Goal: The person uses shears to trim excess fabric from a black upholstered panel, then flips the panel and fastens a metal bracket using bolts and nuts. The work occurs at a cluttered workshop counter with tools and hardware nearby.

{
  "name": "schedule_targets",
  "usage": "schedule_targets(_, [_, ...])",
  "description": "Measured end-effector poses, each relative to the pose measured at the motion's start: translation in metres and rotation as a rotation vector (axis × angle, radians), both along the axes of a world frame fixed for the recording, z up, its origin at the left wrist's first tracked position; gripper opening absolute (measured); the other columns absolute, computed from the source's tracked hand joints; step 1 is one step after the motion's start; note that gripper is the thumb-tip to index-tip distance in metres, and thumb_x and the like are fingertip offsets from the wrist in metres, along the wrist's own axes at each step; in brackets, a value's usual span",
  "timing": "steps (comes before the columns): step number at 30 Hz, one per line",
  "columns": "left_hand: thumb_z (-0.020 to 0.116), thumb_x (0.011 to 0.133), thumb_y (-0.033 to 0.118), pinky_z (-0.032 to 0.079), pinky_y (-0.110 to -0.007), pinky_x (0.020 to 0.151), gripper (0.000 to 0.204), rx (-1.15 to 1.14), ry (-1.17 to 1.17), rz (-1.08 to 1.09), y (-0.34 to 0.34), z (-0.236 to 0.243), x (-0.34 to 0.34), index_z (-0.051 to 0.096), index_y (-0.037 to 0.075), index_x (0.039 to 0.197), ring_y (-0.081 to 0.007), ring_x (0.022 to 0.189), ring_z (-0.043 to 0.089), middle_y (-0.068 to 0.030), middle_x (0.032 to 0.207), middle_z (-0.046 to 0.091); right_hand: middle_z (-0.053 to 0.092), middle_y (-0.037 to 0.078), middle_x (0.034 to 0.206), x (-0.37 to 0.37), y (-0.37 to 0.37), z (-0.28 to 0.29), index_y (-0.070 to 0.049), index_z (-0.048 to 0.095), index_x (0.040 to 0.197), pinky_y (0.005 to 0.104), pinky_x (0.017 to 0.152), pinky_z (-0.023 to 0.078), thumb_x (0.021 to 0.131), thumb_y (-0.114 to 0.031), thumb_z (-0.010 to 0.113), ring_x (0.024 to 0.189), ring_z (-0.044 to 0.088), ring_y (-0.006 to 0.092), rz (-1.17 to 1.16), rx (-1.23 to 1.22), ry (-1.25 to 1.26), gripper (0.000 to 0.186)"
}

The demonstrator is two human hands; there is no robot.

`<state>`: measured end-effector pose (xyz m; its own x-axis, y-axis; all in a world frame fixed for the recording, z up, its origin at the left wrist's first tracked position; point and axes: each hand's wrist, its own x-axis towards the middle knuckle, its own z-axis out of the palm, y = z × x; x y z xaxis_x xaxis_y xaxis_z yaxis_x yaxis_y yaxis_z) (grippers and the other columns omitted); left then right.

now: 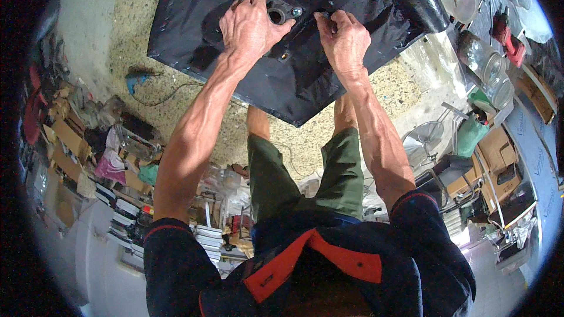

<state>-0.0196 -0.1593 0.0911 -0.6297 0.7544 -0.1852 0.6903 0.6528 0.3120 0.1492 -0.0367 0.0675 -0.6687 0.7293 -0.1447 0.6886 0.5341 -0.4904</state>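
Observation:
In front of me lies a large panel covered in glossy black sheeting (200, 0), one corner pointing toward me. A dark round metal flange fitting (276, 17) with a central hole and shiny bolt heads sits on it. My left hand (249, 28) is closed around the near left side of this fitting, its thumb along the lower edge. Just right of the fitting, my right hand (346, 41) is pinched close to the sheeting. A small dark thing seems to be between its fingers, but I cannot make out its kind.
Jars and a clear tub (461, 0) crowd the right side, near a red tool (510, 41). A fan (426, 135) and cardboard boxes (496, 164) stand lower right. A blue tool with a cord (136, 81) lies on the speckled floor at left, beyond stacked clutter.

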Motion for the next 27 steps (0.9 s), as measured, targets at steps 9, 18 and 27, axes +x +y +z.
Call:
schedule_targets(9, [0.096, 0.067, 0.051, 0.060, -0.052, 0.073, 0.062, 0.016, 0.008, -0.009, 0.001, 0.001, -0.001, 0.065, 0.002, 0.087, -0.0434, 0.082, 0.074, -0.0237, 0.086, 0.074, 0.070, 0.017, 0.094, -0.005, -0.006, 0.003, -0.007, 0.066, 0.097, 0.0514, 0.064, 0.057, 0.093, -0.023, 0.078, 0.077, 0.072, 0.0420, -0.042, -0.023, 0.076, 0.020])
schedule_targets(18, [0.072, 0.101, 0.017, 0.047, -0.030, 0.064, 0.013, 0.405, -0.988, 0.890, -0.043, 0.027, 0.006, 0.075, 0.007, 0.108, -0.0125, 0.072, 0.055, -0.0037, 0.094, 0.069, 0.068, 0.020, 0.085, -0.006, -0.006, 0.003, -0.004, 0.065, 0.090, 0.0508, 0.065, 0.057, 0.092, -0.020, 0.079, 0.073, 0.069, 0.0432, -0.015, 0.042, 0.177, 0.021])
schedule_targets(27, [0.064, 0.105, 0.008, 0.057, -0.033, 0.076, 0.025, 0.520, -1.466, 0.771, -0.051, 0.049, 0.033, 0.068, 0.000, 0.129, -0.0236, 0.098, 0.072, -0.0195, 0.122, 0.073, 0.067, 0.020, 0.098, 0.010, 0.013, 0.007, -0.002, 0.064, 0.096, 0.0480, 0.070, 0.059, 0.096, -0.022, 0.069, 0.086, 0.074, 0.0380, 0.078, -0.111, 0.104, 0.020])
